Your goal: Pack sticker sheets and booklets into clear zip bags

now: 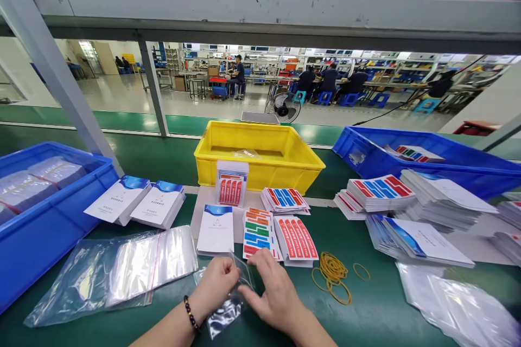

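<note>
My left hand (217, 282), with a beaded bracelet on the wrist, is closed in a pinch on a small transparent plastic bag (224, 315). The bag hangs below and between my hands over the green table. Just to its right, my right hand (273, 291) is open, thumb and fingers apart, close to the bag's edge; whether it touches the bag I cannot tell. Beyond my hands lie a stack of white-and-blue booklets (215, 230), sheets of multicoloured stickers (259, 233) and red-and-white sticker sheets (296, 238). A bundle of yellow rubber bands (331, 271) sits to the right.
A yellow bin (260, 173) stands at the back centre. Blue bins (52, 217) flank the table at left and right. Plastic bags (154, 263) lie at left, more bags (459, 303) at right. Booklet stacks (427, 241) stand at right. A shelf beam (260, 11) crosses overhead.
</note>
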The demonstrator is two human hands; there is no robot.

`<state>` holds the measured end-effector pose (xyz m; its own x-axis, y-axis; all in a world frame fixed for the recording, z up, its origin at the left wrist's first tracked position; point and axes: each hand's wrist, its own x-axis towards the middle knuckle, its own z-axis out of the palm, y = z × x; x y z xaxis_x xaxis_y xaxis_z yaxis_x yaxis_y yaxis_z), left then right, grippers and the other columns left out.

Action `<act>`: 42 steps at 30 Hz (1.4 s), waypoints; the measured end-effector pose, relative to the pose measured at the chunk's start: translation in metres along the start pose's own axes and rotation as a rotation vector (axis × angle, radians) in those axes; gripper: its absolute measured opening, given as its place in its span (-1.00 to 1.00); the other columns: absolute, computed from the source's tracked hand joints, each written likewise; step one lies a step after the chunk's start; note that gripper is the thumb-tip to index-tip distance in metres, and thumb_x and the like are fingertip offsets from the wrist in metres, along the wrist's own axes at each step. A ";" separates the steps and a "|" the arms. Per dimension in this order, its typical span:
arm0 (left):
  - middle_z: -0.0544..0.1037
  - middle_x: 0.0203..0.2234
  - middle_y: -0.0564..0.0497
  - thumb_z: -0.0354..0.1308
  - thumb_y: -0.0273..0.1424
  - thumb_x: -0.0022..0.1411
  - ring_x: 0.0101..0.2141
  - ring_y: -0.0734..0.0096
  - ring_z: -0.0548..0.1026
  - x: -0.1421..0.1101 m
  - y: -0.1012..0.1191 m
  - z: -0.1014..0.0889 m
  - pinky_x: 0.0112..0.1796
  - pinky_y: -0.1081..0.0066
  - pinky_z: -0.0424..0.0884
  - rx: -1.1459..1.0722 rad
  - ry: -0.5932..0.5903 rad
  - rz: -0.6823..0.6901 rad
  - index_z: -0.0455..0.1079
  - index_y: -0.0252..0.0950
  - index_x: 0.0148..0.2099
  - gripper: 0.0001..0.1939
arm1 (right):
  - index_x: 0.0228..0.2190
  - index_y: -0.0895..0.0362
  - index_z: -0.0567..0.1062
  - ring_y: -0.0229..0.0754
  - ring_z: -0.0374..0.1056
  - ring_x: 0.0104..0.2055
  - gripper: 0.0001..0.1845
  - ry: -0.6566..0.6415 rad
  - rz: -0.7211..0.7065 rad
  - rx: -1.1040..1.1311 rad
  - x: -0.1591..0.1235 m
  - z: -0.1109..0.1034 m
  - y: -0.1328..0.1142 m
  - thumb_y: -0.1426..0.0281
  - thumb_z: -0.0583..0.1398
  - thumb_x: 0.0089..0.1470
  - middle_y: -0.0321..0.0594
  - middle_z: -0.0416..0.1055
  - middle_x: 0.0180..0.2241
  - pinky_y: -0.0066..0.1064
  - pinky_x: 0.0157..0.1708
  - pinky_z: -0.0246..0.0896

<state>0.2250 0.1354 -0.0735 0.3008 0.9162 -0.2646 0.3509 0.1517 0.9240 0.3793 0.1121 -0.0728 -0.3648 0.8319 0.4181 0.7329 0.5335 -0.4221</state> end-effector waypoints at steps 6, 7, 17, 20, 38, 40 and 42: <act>0.15 -0.76 0.13 -0.10 -0.34 0.07 -0.67 0.56 0.09 -0.003 0.006 -0.006 -0.60 0.49 0.03 -0.033 0.009 -0.006 0.08 -0.29 -0.63 -0.73 | -0.38 0.18 0.39 -0.20 0.20 -0.41 -0.75 -0.155 -0.077 0.006 -0.002 -0.002 0.002 0.50 -0.07 0.08 -0.14 0.31 -0.46 -0.40 -0.43 0.09; 0.24 -0.71 0.08 -0.09 -0.32 0.10 -0.62 0.51 0.17 -0.006 0.008 -0.007 -0.54 0.47 0.11 0.015 0.061 0.076 0.16 -0.31 -0.59 -0.73 | -0.37 0.18 0.40 -0.21 0.22 -0.41 -0.72 -0.186 -0.050 0.053 -0.001 -0.004 0.005 0.50 -0.09 0.10 -0.15 0.32 -0.47 -0.41 -0.42 0.09; 0.42 -0.52 0.02 0.09 -0.37 0.05 -0.44 0.42 0.32 -0.021 0.020 -0.019 -0.40 0.47 0.15 0.552 -0.144 0.349 0.37 -0.28 -0.46 -0.89 | -0.70 0.19 0.26 -0.35 0.15 -0.48 -0.80 -0.518 0.191 0.421 0.005 -0.050 0.022 0.55 0.14 -0.15 -0.35 0.17 -0.57 -0.55 -0.49 0.01; 0.45 -0.52 0.05 0.03 -0.43 0.08 -0.46 0.46 0.33 -0.019 0.019 -0.020 -0.43 0.51 0.12 0.510 -0.218 0.347 0.38 -0.26 -0.44 -0.88 | -0.72 0.20 0.23 -0.33 0.17 -0.43 -0.73 -0.449 0.144 0.464 0.007 -0.046 0.022 0.50 0.14 -0.08 -0.32 0.18 -0.51 -0.52 -0.42 0.07; 0.39 -0.65 0.06 0.11 -0.23 0.00 -0.62 0.51 0.20 -0.024 0.006 -0.006 -0.59 0.52 0.03 0.298 -0.347 0.225 0.48 -0.27 -0.46 -0.77 | -0.40 0.13 0.45 -0.16 0.17 -0.31 -0.82 -0.095 -0.200 -0.219 0.062 0.024 -0.005 0.55 0.08 -0.06 -0.20 0.27 -0.44 -0.04 0.01 -0.09; 0.31 -0.69 0.08 0.09 -0.06 -0.02 -0.64 0.55 0.16 -0.022 0.004 -0.004 -0.61 0.53 0.03 0.077 -0.354 0.214 0.46 -0.34 -0.40 -0.59 | -0.34 0.13 0.45 -0.19 0.17 -0.34 -0.76 0.027 -0.225 -0.171 0.057 0.008 0.001 0.55 0.03 0.00 -0.20 0.27 -0.44 -0.05 -0.02 -0.03; 0.24 -0.73 0.12 -0.02 0.16 -0.08 -0.71 0.60 0.10 -0.019 0.000 -0.002 -0.65 0.55 0.02 -0.236 -0.367 0.167 0.41 -0.40 -0.25 -0.31 | -0.27 0.13 0.44 -0.19 0.19 -0.32 -0.72 0.102 -0.249 -0.124 0.049 -0.012 0.005 0.53 -0.01 0.06 -0.18 0.28 -0.41 -0.09 -0.09 0.05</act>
<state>0.2178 0.1192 -0.0679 0.6451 0.7497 -0.1475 0.0723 0.1322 0.9886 0.3721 0.1539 -0.0452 -0.4874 0.6547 0.5778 0.6949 0.6915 -0.1974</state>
